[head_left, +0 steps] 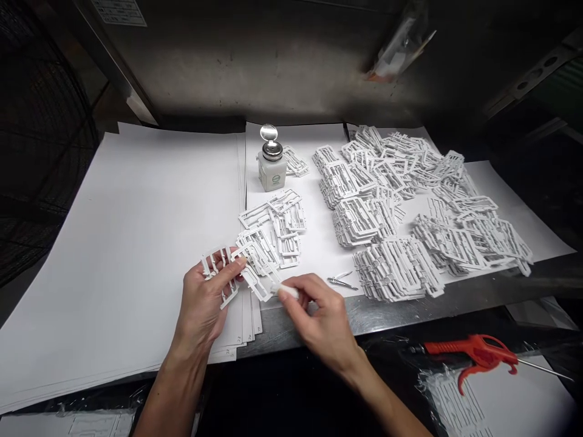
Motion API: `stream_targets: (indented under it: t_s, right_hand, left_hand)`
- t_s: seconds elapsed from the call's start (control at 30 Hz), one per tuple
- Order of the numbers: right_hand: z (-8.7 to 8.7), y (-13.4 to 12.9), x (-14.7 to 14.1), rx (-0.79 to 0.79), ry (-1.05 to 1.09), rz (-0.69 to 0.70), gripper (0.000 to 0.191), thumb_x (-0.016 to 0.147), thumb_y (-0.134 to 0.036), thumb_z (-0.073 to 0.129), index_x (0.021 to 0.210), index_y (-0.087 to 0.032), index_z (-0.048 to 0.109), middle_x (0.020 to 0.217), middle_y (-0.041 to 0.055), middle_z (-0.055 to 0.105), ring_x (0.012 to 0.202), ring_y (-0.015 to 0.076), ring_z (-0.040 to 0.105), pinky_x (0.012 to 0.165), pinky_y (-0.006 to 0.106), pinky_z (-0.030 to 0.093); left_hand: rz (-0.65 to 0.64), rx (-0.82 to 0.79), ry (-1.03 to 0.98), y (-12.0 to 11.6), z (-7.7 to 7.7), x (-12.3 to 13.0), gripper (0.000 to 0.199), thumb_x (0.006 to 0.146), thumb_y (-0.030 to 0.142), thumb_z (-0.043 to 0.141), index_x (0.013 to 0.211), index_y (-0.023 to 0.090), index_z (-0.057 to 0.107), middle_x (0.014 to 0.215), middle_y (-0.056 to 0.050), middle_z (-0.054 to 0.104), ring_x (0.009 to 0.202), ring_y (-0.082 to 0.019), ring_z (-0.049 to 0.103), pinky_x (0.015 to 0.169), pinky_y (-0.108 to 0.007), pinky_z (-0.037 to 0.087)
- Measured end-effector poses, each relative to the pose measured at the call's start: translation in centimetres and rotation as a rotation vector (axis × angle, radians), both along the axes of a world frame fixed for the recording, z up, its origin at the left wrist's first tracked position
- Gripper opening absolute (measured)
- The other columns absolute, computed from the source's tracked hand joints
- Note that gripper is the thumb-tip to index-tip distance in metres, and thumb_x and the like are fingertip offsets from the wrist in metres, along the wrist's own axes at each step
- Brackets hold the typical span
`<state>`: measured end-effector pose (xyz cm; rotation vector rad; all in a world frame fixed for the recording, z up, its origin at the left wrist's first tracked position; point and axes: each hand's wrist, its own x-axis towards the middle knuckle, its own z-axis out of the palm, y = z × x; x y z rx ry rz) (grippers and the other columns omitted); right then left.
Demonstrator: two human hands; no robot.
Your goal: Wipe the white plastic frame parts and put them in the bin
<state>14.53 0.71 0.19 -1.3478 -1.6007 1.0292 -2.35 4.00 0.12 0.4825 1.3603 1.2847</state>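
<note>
My left hand (204, 302) grips a white plastic lattice frame (219, 274) at the front of the bench. My right hand (319, 321) pinches a small white swab-like stick (288, 292), whose tip meets a second white frame (256, 281). That frame lies close to my left fingers, and my fingers hide parts of it. A loose stack of similar frames (273, 227) lies just beyond my hands. A much larger heap of white frames (387, 197) spreads across the paper to the right.
A pump dispenser bottle (271, 159) stands behind the loose stack. Small metal tweezers (341, 280) lie near my right hand. A red air blow gun (473, 355) lies at front right. White paper sheets (136, 243) cover the metal bench, with a metal wall behind.
</note>
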Motion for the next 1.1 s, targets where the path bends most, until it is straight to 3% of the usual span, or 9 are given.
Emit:
stream_targets:
  t_s: [0.1,0.3,0.43,0.7,0.8,0.9,1.0,1.1]
  right_hand:
    - [-0.1,0.5,0.7,-0.033,0.024,-0.099,0.007,0.087,-0.021,0.059,0.092,-0.018,0.064,0.078,-0.0004,0.056,0.061,0.0101,0.047,0.059,0.021,0.04]
    - [0.0,0.6,0.4,-0.271,0.372,-0.022,0.008,0.084,-0.023,0.063,0.087,-0.016,0.066,0.098,0.0037,0.059,0.084,0.0149,0.055,0.062,0.019,0.043]
    - [-0.3,0.5,-0.1,-0.395,0.488,-0.025,0.011,0.083,-0.025,0.065,0.088,-0.015,0.065,0.081,0.0021,0.06,0.068,0.0107,0.052,0.058,0.018,0.041]
    - [-0.5,0.2,-0.1,-0.357,0.465,-0.042,0.011,0.085,-0.027,0.064,0.088,-0.017,0.065,0.075,0.0004,0.059,0.062,0.0095,0.05,0.057,0.017,0.042]
    - [-0.5,0.0,-0.1,-0.259,0.347,-0.049,0.009,0.088,-0.025,0.061,0.091,-0.018,0.063,0.08,0.0007,0.06,0.066,0.0112,0.053,0.06,0.019,0.044]
    - [-0.1,-0.2,-0.3,0.019,0.145,-0.025,0.008,0.088,-0.015,0.056,0.095,-0.016,0.062,0.087,0.0031,0.06,0.077,0.0146,0.056,0.069,0.024,0.047]
    - [0.5,-0.6,-0.8,0.316,-0.021,0.1,0.018,0.086,-0.007,0.053,0.102,-0.013,0.058,0.098,0.0085,0.059,0.089,0.0193,0.056,0.079,0.031,0.047]
    - [0.8,-1.2,-1.3,0.405,-0.101,0.2,0.023,0.086,-0.004,0.051,0.107,-0.012,0.056,0.102,0.0112,0.058,0.091,0.0214,0.056,0.08,0.034,0.048]
  left_hand:
    - [-0.001,-0.01,-0.01,-0.1,0.0,0.0,0.028,0.062,0.021,0.075,0.087,0.012,0.067,0.085,-0.005,0.066,0.075,-0.016,0.061,0.066,-0.025,0.05]
    - [-0.022,-0.02,-0.064,0.0,0.2,0.1,0.028,0.063,0.02,0.074,0.089,0.011,0.066,0.081,-0.004,0.064,0.076,-0.016,0.06,0.066,-0.025,0.05]
    - [-0.036,-0.016,-0.094,-0.2,0.3,0.1,0.028,0.066,0.02,0.073,0.091,0.011,0.066,0.083,-0.005,0.064,0.077,-0.016,0.06,0.066,-0.025,0.05]
    - [-0.032,-0.017,-0.108,-0.5,0.6,0.1,0.025,0.069,0.023,0.07,0.091,0.013,0.066,0.092,-0.006,0.064,0.082,-0.018,0.06,0.064,-0.025,0.05]
    - [-0.013,-0.034,-0.083,-0.5,0.5,0.2,0.026,0.068,0.024,0.071,0.091,0.013,0.066,0.092,-0.005,0.063,0.079,-0.015,0.058,0.062,-0.023,0.049]
    - [-0.019,-0.044,-0.06,-0.8,0.2,0.6,0.028,0.07,0.028,0.07,0.093,0.014,0.065,0.089,-0.004,0.063,0.074,-0.012,0.057,0.062,-0.021,0.047]
    - [-0.039,-0.021,-0.071,-1.2,0.1,1.2,0.031,0.071,0.031,0.069,0.097,0.014,0.063,0.087,-0.003,0.063,0.074,-0.012,0.057,0.067,-0.023,0.047]
    - [-0.043,-0.015,-0.046,-1.4,0.1,1.6,0.034,0.071,0.032,0.069,0.099,0.015,0.061,0.082,-0.003,0.062,0.074,-0.013,0.057,0.069,-0.025,0.046]
